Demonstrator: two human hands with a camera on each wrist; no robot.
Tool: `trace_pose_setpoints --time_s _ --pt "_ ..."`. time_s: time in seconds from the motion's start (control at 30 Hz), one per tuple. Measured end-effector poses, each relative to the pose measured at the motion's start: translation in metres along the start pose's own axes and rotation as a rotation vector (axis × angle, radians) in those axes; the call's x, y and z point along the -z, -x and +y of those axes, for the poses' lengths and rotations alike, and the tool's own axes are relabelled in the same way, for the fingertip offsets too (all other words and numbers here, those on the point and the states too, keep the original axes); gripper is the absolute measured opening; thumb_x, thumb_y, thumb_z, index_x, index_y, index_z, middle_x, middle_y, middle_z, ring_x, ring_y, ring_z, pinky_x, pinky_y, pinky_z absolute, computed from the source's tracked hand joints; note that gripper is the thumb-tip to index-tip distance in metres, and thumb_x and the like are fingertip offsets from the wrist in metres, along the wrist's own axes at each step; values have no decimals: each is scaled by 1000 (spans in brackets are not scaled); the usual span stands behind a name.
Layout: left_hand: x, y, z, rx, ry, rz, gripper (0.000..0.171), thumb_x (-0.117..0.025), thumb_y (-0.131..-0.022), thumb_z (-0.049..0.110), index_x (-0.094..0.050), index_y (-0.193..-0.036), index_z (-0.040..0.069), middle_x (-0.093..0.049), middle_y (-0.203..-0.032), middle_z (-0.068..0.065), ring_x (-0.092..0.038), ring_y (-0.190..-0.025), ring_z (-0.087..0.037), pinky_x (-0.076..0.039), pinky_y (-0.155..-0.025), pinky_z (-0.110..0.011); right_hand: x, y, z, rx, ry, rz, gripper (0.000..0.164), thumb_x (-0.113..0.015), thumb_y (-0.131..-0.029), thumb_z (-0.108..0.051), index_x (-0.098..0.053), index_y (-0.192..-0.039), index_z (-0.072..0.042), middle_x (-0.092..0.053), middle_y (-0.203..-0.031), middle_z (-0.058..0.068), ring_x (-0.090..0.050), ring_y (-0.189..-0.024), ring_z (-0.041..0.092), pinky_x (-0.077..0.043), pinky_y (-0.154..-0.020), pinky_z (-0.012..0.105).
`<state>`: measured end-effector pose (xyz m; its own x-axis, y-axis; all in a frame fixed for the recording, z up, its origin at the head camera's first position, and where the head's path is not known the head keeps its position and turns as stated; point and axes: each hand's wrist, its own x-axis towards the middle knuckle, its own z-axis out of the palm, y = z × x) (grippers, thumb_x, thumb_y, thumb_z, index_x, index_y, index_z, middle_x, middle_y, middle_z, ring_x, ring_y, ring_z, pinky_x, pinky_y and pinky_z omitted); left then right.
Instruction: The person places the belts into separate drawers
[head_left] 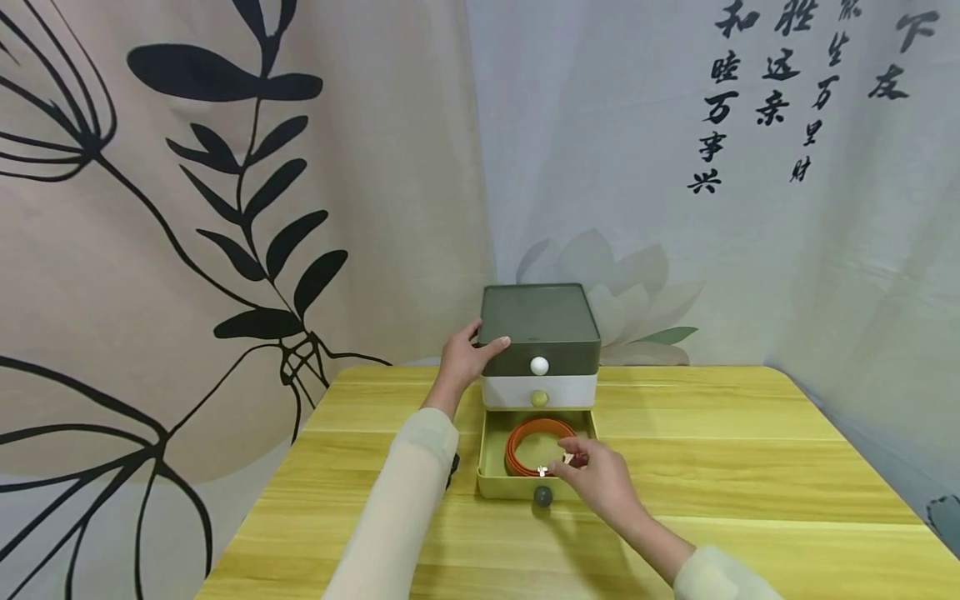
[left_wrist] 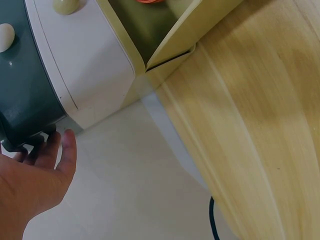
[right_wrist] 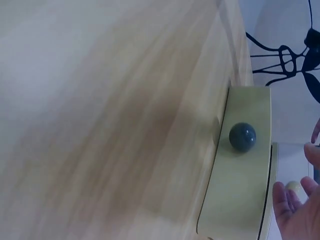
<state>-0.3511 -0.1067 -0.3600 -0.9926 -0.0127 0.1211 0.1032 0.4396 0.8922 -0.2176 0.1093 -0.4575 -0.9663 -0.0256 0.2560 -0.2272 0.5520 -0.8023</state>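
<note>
A small chest of drawers [head_left: 540, 310] has a dark green top drawer, a white middle one and a pulled-out yellow-green bottom drawer [head_left: 495, 486]. Inside that drawer lies a coiled orange belt [head_left: 513, 450] with a silver buckle. My left hand [head_left: 460, 358] rests against the left side of the green drawer, thumb over its front corner; in the left wrist view its fingertips touch the green side. Over the drawer's right part hovers my right hand [head_left: 600, 479], thumb and forefinger apart beside the buckle. The right wrist view shows the dark round knob [right_wrist: 242, 137] close up, with the belt hidden.
The chest stands near the back of a wooden table [head_left: 697, 467]. A cloth with dark leaf patterns and lettering [head_left: 405, 208] hangs behind it. The white drawer [left_wrist: 90, 60] stays closed above the pulled-out one.
</note>
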Motion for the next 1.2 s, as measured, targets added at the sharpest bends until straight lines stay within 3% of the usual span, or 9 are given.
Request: trace_pose_setpoints --time_s 0.23,0.6,0.9,1.2 --pt "-1 -1 -1 5 -8 4 81 -72 -89 48 -35 -155 18 -35 -157 -10 -40 -139 -31 -42 -105 -46 -4 12 -2 19 -33 -4 32 -84 -80 -17 -73 -108 -5 -68 -87 0 -62 -81 12 -51 -66 25" --pt "0 0 -1 -3 -11 3 80 -71 -90 48 -35 -155 18 -35 -157 -10 -40 -138 -31 -42 -105 -46 -12 33 4 24 -47 -35 32 -86 -76 -17 -74 -103 -5 -72 -101 11 -64 -80 14 -52 -64 23" --pt "0 1 0 1 -5 5 81 -72 -90 47 -35 -155 17 -36 -157 -10 -40 -139 -31 -42 -106 -46 -22 45 15 13 -28 -64 34 -85 -77 -23 -73 -104 -5 -71 -100 6 -64 -84 18 -52 -68 26" --pt "0 1 0 -2 9 3 81 -72 -89 46 -35 -155 17 -35 -157 -11 -40 -139 -31 -42 -106 -46 -35 46 27 -15 -42 -51 28 -83 -79 -18 -72 -102 -7 -69 -95 1 -62 -81 12 -53 -71 23"
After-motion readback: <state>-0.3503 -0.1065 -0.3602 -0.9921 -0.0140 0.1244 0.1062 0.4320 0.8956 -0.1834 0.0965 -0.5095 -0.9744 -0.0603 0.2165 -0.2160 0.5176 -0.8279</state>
